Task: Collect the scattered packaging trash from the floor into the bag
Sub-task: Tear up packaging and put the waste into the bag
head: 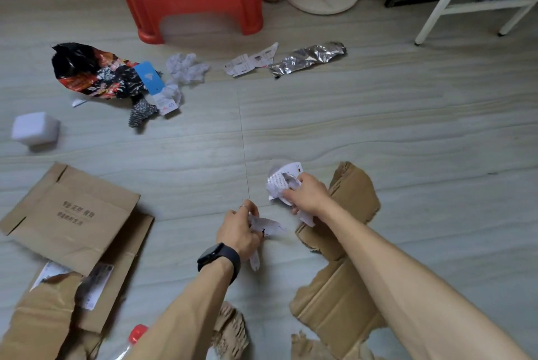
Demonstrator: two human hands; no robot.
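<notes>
Right hand (305, 193) grips a crumpled paper (281, 182) just left of the torn cardboard (343, 246). Left hand (240, 228), fingers curled, holds a paper scrap (269, 227) left of that cardboard.

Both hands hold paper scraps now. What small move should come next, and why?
Probably pass the white scrap from the left hand to the right hand, which grips a crumpled paper. Both hands are full, more trash such as the torn cardboard lies around, and no bag is in view, so freeing one hand seems wise.
</notes>
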